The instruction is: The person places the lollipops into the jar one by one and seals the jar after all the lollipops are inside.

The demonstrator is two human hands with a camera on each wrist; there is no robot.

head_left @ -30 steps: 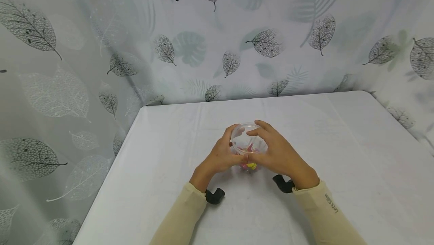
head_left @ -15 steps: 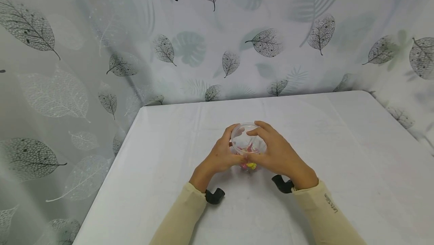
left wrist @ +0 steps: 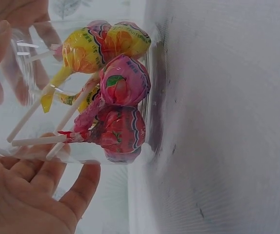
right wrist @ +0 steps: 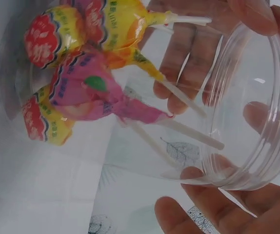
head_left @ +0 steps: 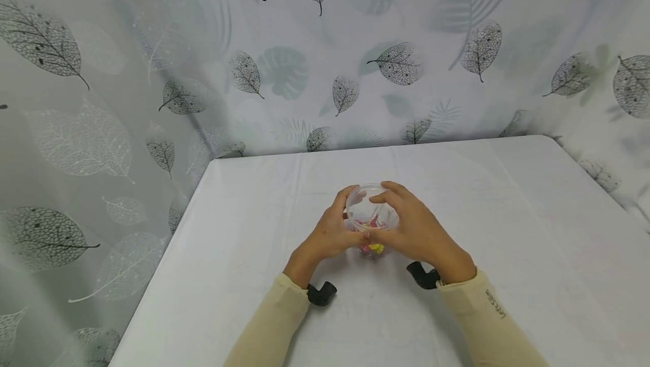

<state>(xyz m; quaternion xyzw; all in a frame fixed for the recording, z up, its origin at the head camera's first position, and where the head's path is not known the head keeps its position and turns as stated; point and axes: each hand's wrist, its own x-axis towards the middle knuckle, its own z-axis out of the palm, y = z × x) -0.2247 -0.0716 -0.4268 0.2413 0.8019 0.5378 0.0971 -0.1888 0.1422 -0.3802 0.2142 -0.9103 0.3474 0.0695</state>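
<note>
Both hands hold a clear plastic jar point(head_left: 364, 209) with an uncovered threaded mouth. My left hand point(head_left: 330, 231) grips its left side, and my right hand point(head_left: 418, 230) grips the right side, the thumbs meeting at the front. Inside lie several wrapped lollipops point(left wrist: 124, 80), with yellow, pink and red wrappers and white sticks. In the right wrist view a pink lollipop point(right wrist: 86, 87) sits near the yellow ones, its stick toward the mouth. The jar's base is close to the white cloth in the left wrist view.
A table point(head_left: 264, 203) under a white cloth spreads around the jar. Leaf-print curtains point(head_left: 299, 73) hang behind it and along both sides. A black curved piece point(head_left: 322, 294) shows at the left wrist, another black piece point(head_left: 423, 275) at the right.
</note>
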